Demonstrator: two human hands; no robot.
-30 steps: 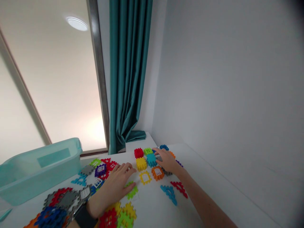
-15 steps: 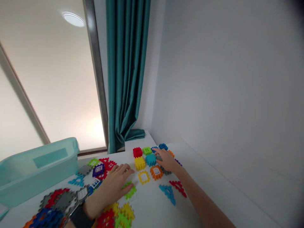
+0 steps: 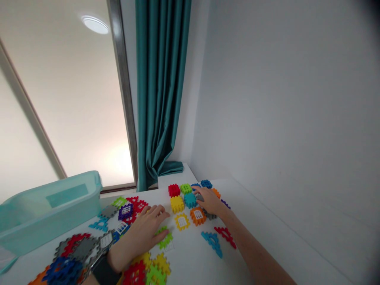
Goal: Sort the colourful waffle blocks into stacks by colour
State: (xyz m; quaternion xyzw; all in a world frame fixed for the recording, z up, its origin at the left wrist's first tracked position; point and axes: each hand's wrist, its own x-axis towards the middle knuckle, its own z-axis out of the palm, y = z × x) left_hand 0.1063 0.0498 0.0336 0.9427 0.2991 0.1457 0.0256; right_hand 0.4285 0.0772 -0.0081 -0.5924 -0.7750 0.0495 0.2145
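Stacks of toothed square building pieces stand in rows on the white table [image 3: 190,265]. At the grey toothed stack [image 3: 199,196], my right hand [image 3: 210,200] has its thumb and fingers on either side, partly hiding it. A teal stack [image 3: 190,200], a yellow stack [image 3: 177,204] and an orange window piece [image 3: 197,215] stand close by. My left hand [image 3: 148,227], with a dark watch on its wrist, hovers palm down with its fingers apart. Beneath its thumb lies a light-green piece [image 3: 166,238], partly covered. Nearby is a yellow window piece [image 3: 182,221].
A pale teal plastic bin [image 3: 56,221] stands at the left. Loose pieces lie in front of it, including a dark-blue pile [image 3: 63,271] and a red lattice piece [image 3: 135,274]. Blue [image 3: 212,243] and red triangles [image 3: 225,236] lie beside my right forearm. A wall borders the right.
The whole view has shifted slightly, so everything appears a little further right. Both hands keep the same places among the pieces.
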